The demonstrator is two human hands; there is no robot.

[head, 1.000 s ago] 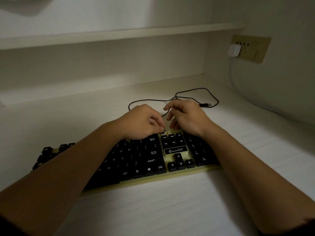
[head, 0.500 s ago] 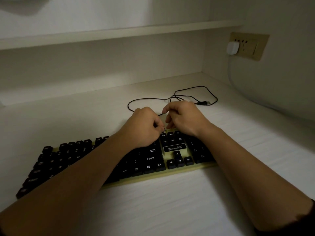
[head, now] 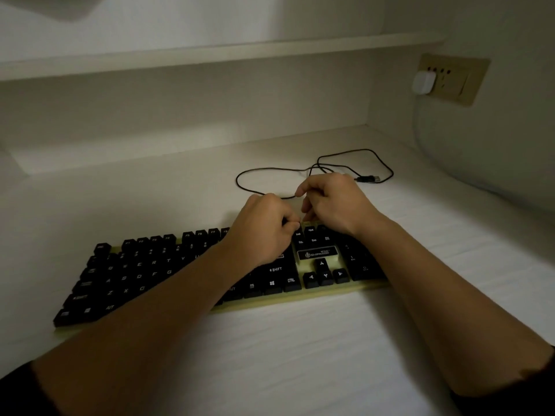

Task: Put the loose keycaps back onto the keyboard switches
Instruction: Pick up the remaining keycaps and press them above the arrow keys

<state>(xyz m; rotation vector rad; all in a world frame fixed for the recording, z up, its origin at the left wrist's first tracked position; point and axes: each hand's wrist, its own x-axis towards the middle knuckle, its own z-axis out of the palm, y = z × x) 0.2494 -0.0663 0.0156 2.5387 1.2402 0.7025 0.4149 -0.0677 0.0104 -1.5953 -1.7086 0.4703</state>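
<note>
white tabletop (head: 300,355) in a dim alcove, white walls behind and to the right, one shelf (head: 210,55) running across above.

count: one keyboard (head: 168,274), black caps on a yellowish base, lying slantwise across the middle of the tabletop, its right end farther from the front edge than its left. one black cable (head: 261,171) looped on the tabletop behind the keyboard, with one usb connector (head: 371,178) lying loose at its right end. one wall socket (head: 462,82) on the right wall, one white plug (head: 423,82) seated in it. two hands, both forearms bare.

left hand (head: 264,232): over the keyboard toward its right end, fingers (head: 288,220) clenched, tips pinching one black keycap (head: 298,231) at the top left of the navigation block, on or just above the board. right hand (head: 339,202): just beside the left, over the far edge of the keyboard, its fingers (head: 309,205) hooked downward; cannot tell whether they hold anything. four arrow keys (head: 326,276) in place near the keyboard's front edge.

against one second ago: both hands remain at the same spot on the board; the left forearm now covers fewer keys, so the left half of the keyboard shows.
</note>
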